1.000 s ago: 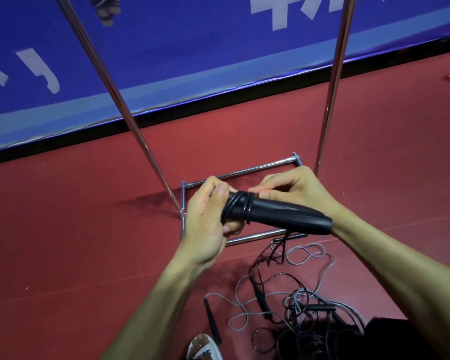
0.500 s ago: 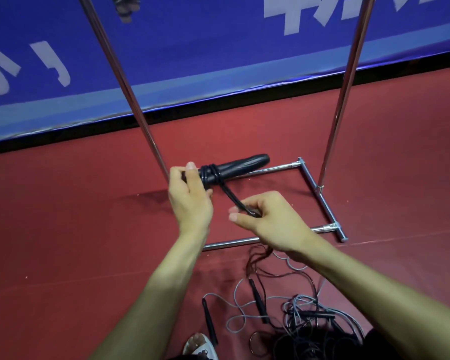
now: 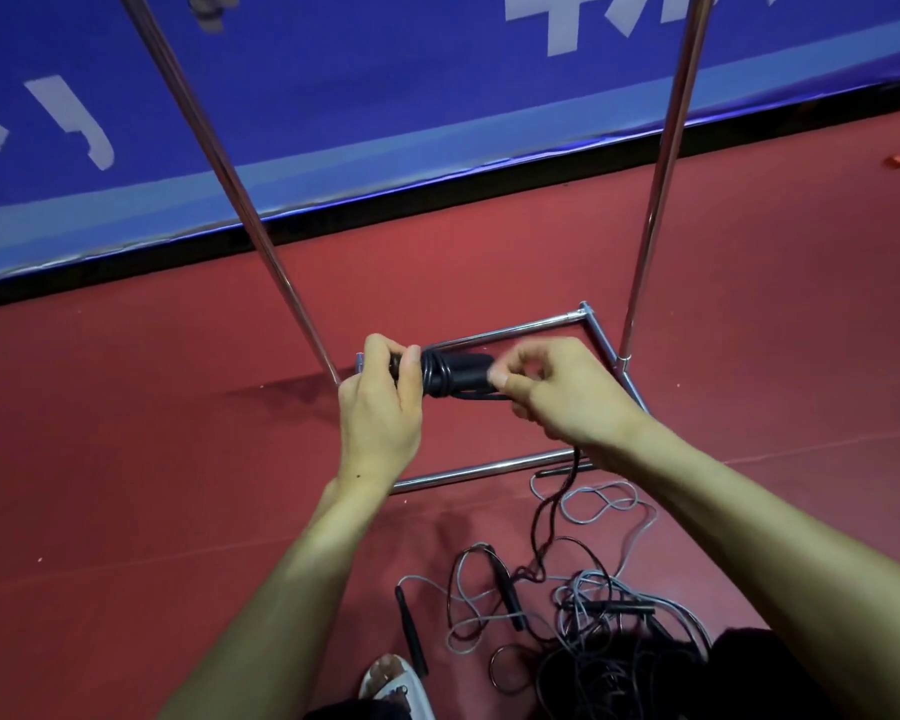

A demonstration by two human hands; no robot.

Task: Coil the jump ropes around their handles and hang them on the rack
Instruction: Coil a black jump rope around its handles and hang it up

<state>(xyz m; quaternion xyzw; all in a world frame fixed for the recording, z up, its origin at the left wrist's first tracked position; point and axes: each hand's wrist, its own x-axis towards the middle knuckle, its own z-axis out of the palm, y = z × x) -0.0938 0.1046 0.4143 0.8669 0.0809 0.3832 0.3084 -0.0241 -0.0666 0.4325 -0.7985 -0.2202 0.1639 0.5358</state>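
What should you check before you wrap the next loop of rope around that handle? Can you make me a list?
1. Left hand grips the black handle: ok.
2. Right hand holds the black rope near the handle: ok.
3. Coils sit close together on the handle: ok.
4. Loose rope runs free: not ok, it drops into the tangled pile on the floor.
5. Rope clear of the rack's base bar: cannot tell, it crosses the bar in this view.
6. Room on the rack's top bar: cannot tell, it is out of view.

Single head-worn wide view, forward and down, apparently close over the rack (image 3: 657,200)
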